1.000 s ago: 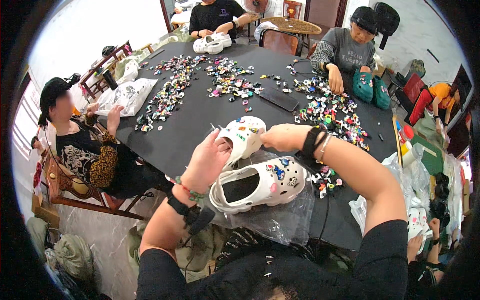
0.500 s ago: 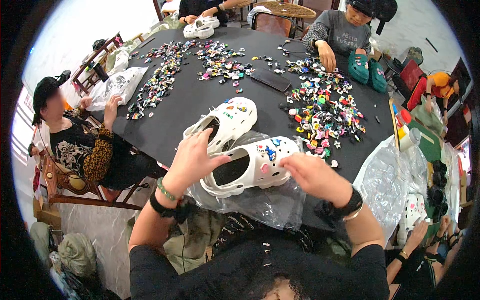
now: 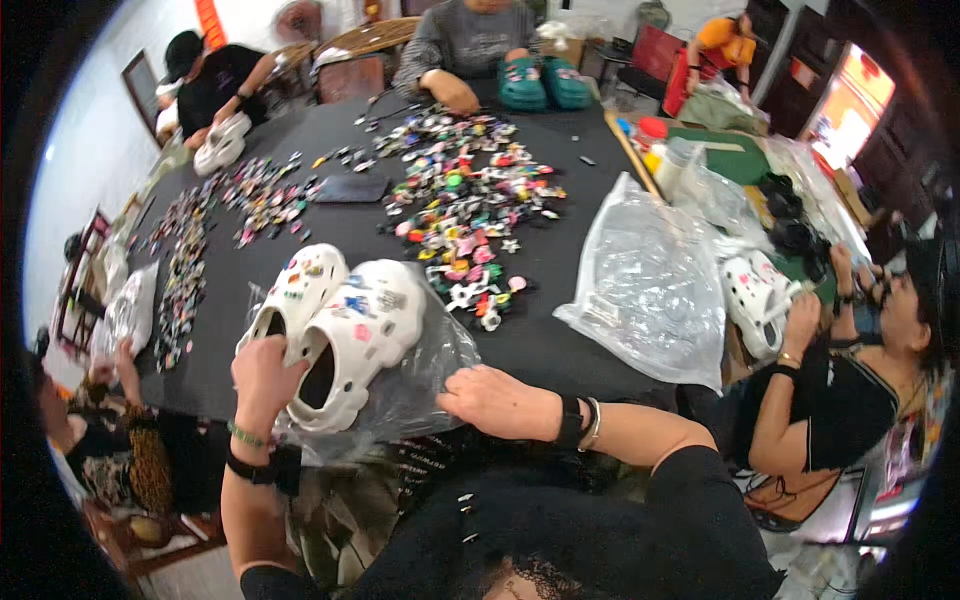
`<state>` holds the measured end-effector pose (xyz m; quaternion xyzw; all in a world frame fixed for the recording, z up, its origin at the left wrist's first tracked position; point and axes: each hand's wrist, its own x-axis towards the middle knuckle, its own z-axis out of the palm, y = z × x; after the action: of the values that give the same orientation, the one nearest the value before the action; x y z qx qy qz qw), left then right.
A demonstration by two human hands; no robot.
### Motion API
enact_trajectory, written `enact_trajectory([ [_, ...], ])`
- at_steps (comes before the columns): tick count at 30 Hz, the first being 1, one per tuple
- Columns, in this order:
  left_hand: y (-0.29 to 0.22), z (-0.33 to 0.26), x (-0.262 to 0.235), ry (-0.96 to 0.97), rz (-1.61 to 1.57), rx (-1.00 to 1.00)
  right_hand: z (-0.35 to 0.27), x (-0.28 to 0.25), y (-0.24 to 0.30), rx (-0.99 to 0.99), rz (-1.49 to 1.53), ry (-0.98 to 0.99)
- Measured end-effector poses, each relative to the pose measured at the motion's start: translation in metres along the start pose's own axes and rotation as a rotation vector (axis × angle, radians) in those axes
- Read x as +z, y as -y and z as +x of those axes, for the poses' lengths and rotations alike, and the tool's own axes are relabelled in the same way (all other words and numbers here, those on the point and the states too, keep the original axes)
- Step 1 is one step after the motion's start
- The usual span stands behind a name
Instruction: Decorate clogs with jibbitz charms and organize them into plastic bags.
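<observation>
Two white clogs dotted with colourful charms lie side by side in front of me: the left clog (image 3: 318, 268) and the larger-looking right clog (image 3: 395, 300). My left hand (image 3: 266, 385) is closed at their heel ends, thumb against the right clog's opening. Beneath the shoes spreads a crumpled clear plastic bag (image 3: 440, 345). My right hand (image 3: 500, 402) is at that bag's right edge, apart from the clogs, its fingers curled and pressed together. Whatever those fingers may pinch is hidden.
Piles of small shoe charms (image 3: 465, 215) cover the black table (image 3: 545, 340), with a dark phone (image 3: 350, 188) among them. Teal clogs (image 3: 525, 85) stand at the far side. Another clear bag (image 3: 650, 290) lies right; a co-worker there handles a white clog (image 3: 755, 305).
My view has swung right. My right hand has left the right clog's toe and moved to the bag's edge. My left hand stays at the heels.
</observation>
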<state>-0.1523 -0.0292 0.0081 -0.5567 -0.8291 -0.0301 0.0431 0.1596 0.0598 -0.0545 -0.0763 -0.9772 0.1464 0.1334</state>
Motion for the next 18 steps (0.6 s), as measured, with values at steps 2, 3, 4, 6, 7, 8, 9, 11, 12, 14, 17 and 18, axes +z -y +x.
enact_trajectory([
  [2, -0.003, -0.001, -0.004, -0.006, -0.095, -0.052, -0.003, -0.015, -0.01, -0.051, -0.006, -0.111],
  [3, -0.006, -0.001, -0.007, -0.013, -0.096, -0.077, -0.003, -0.026, -0.015, -0.047, -0.06, -0.159],
  [4, -0.008, 0.0, -0.014, -0.033, -0.098, -0.058, -0.007, -0.041, -0.021, -0.079, -0.102, -0.246],
  [6, -0.019, 0.003, -0.028, -0.112, -0.117, -0.054, -0.013, -0.071, -0.035, -0.105, -0.199, -0.433],
  [7, -0.025, 0.007, -0.036, -0.219, -0.126, -0.019, -0.02, -0.085, -0.041, -0.081, -0.262, -0.494],
  [8, -0.03, 0.011, -0.047, -0.195, -0.132, 0.004, -0.031, -0.099, -0.046, -0.054, -0.321, -0.551],
  [9, -0.037, 0.015, -0.057, -0.243, -0.191, 0.032, -0.043, -0.112, -0.051, 0.009, -0.362, -0.608],
  [11, -0.059, 0.028, -0.075, -0.26, -0.234, 0.04, -0.079, -0.138, -0.058, 0.191, -0.47, -0.625],
  [12, -0.072, 0.035, -0.084, -0.381, -0.288, 0.107, -0.096, -0.148, -0.063, 0.192, -0.554, -0.731],
  [14, -0.101, 0.049, -0.099, -0.456, -0.486, 0.164, -0.133, -0.162, -0.071, 0.326, -0.691, -0.835],
  [17, -0.149, 0.069, -0.117, -0.494, -0.489, 0.33, -0.191, -0.168, -0.078, 0.589, -0.799, -0.873],
  [18, -0.166, 0.073, -0.121, -0.476, -0.493, 0.381, -0.209, -0.166, -0.081, 0.574, -0.816, -0.868],
])
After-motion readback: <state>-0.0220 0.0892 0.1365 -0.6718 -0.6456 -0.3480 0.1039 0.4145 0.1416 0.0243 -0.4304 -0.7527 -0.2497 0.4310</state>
